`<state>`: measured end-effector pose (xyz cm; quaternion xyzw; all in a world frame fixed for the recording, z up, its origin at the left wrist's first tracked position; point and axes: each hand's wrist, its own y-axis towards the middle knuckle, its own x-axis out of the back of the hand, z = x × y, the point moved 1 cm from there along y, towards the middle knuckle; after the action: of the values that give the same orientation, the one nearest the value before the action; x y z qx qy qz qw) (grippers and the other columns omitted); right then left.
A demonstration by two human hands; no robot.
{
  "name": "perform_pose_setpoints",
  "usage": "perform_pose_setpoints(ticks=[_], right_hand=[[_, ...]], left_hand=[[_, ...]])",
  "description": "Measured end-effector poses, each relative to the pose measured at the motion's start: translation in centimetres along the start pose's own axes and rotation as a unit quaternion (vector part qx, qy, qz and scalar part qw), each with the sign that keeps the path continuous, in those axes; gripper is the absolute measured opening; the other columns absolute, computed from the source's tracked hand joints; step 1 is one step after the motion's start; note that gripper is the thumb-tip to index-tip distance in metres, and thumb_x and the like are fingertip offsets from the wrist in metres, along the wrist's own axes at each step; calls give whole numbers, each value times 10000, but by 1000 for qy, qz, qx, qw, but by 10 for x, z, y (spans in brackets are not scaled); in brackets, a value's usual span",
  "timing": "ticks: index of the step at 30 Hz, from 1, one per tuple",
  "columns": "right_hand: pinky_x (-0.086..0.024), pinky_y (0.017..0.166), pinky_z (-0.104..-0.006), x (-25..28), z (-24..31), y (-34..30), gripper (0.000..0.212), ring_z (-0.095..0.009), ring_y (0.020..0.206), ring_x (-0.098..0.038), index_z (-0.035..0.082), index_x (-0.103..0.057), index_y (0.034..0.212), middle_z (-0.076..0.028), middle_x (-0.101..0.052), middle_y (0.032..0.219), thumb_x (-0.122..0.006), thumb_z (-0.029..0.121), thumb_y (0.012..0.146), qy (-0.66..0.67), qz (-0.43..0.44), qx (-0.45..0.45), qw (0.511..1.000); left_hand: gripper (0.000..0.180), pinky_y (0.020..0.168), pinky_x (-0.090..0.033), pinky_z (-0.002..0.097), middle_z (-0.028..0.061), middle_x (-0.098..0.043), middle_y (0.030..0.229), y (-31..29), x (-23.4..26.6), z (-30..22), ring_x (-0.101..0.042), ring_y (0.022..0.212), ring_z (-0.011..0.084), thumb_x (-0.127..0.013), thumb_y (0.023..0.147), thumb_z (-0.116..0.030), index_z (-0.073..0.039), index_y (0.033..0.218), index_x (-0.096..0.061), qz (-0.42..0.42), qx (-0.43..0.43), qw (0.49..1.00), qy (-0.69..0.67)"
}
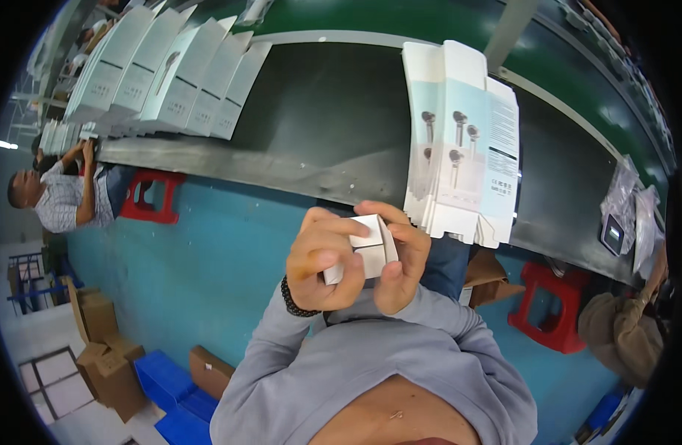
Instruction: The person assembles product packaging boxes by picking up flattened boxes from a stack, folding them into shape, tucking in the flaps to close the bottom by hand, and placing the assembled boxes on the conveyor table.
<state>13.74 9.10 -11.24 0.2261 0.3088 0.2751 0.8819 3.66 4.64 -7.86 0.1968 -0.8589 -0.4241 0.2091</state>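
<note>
White cardboard makes up the small angular box (372, 262) held before the chest, just off the near edge of the long dark-topped workbench (326, 111). The left hand (322, 259), a black beaded bracelet (299, 300) at its wrist, grasps the box's left side, one fingertip on its upper panel. The right hand (402, 259) grips its right side between thumb and fingers, beside a projecting flap. Flat white-and-pale-blue cartons printed with earphones (460, 178) lie stacked right of the hands, overhanging the near edge. Tall white folded cartons (163, 81) lean in a row toward the bench's left end; near its right end lies a small black device with a lit screen (612, 235).
</note>
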Motion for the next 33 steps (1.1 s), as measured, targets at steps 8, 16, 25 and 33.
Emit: perform_pose_setpoints(ticks=[8, 16, 25, 33], right_hand=[[-423, 712, -219, 2, 14, 12, 169, -104, 893, -485, -4, -542, 960, -120, -433, 1100, -572, -9, 794, -29, 48, -247, 967], [-406, 772, -235, 1, 5, 10, 216, -117, 897, -481, 10, -474, 970, -93, -420, 1052, -550, -59, 779, 1, 13, -282, 959], [-435, 728, -253, 1, -5, 9, 995, -164, 828, -538, 24, -148, 1386, -169, -449, 1238, -782, 237, 648, -142, 242, -171, 945], [-428, 555, -255, 12, 36, 35, 834, -206, 723, -534, 44, -385, 1275, -232, -491, 1176, -814, 251, 591, -118, 223, -12, 968]], left_hand=[[1159, 610, -469, 357, 199, -369, 1119, 2, 15, 1, -500, 781, 246, -776, 502, -541, -275, 1371, -57, 37, -43, 991, 124], [1164, 618, -473, 347, 220, -352, 1181, -2, 17, 1, -490, 817, 252, -800, 498, -503, -276, 1378, -72, 85, -8, 988, 129], [962, 738, -436, 372, 233, -398, 1210, 9, 33, -11, -499, 878, 306, -822, 517, -395, -166, 1312, -331, -155, 20, 986, -51], [575, 833, -426, 376, 258, -461, 1184, 84, 130, -64, -519, 1010, 335, -701, 689, -225, -57, 1196, -486, 314, 143, 923, 173]])
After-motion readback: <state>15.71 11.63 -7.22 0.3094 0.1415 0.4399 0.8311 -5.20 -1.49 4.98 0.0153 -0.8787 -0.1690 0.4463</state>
